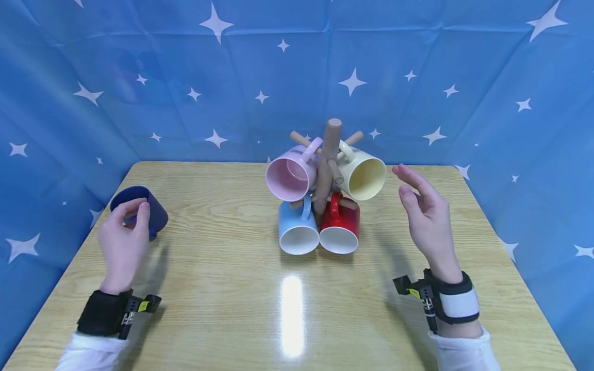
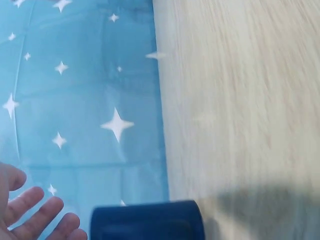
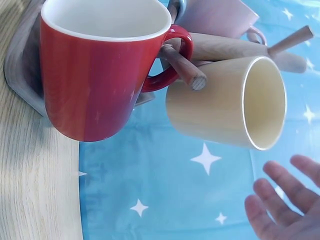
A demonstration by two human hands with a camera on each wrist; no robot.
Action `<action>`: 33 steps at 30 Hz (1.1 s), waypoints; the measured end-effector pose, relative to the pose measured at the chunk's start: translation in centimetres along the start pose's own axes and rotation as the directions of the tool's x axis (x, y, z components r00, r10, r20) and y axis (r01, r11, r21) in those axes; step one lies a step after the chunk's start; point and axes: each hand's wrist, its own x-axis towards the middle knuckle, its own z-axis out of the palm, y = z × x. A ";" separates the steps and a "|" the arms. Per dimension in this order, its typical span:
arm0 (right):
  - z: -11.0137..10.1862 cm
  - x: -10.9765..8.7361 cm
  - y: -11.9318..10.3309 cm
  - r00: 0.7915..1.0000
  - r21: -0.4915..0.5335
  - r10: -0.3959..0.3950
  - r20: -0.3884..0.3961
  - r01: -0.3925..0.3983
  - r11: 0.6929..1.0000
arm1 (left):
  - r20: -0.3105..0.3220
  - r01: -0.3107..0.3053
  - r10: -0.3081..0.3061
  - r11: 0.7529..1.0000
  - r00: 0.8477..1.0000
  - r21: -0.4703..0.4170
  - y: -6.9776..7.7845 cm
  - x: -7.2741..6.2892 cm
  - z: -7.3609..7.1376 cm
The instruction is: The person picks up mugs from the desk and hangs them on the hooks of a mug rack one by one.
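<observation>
A navy mug is at the table's left side, partly behind my left hand in the head view. In the left wrist view, loosely bent fingers show beside the navy mug, apart from it. My right hand is raised with extended fingers just right of the cream mug; a gap between them shows in the right wrist view. That mug hangs on a wooden mug tree, along with a pink mug, a light blue mug and a red mug.
The wood-grain table reaches back to a blue curtain with white stars, which also runs along both sides. Wooden pegs stick out from the tree between the mugs; one bare peg end points forward.
</observation>
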 end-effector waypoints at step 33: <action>0.3 -0.1 0.0 1.000 -0.016 0.026 0.009 -0.026 1.000 | 0.187 0.186 -0.233 0.953 0.954 0.238 -4.7 -0.1 -2.1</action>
